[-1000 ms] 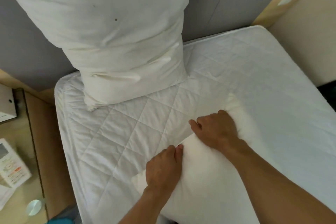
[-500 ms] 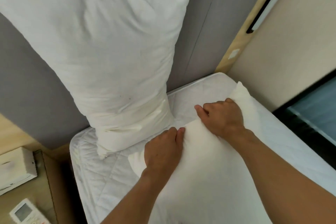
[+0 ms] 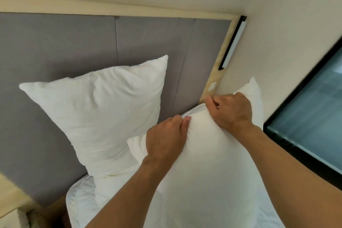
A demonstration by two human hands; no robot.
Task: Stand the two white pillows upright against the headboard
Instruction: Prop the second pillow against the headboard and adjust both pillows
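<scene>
Head view: left hand and right hand clench the second pillow, next propping it against the headboard's right side.

Both bare forearms reach up and forward from the bottom edge, converging toward the middle. The left hand is seen from the back, wrist fairly straight, fingers curled over and thumb tucked alongside them, its grip closed on the pillow at the upper edge. The right hand sits higher and farther forward, a little apart from the left, knuckles up and wrist bent, fingers hooked down over the same edge in a closed grip. The right forearm runs in from the lower right corner, the left from bottom centre.
</scene>
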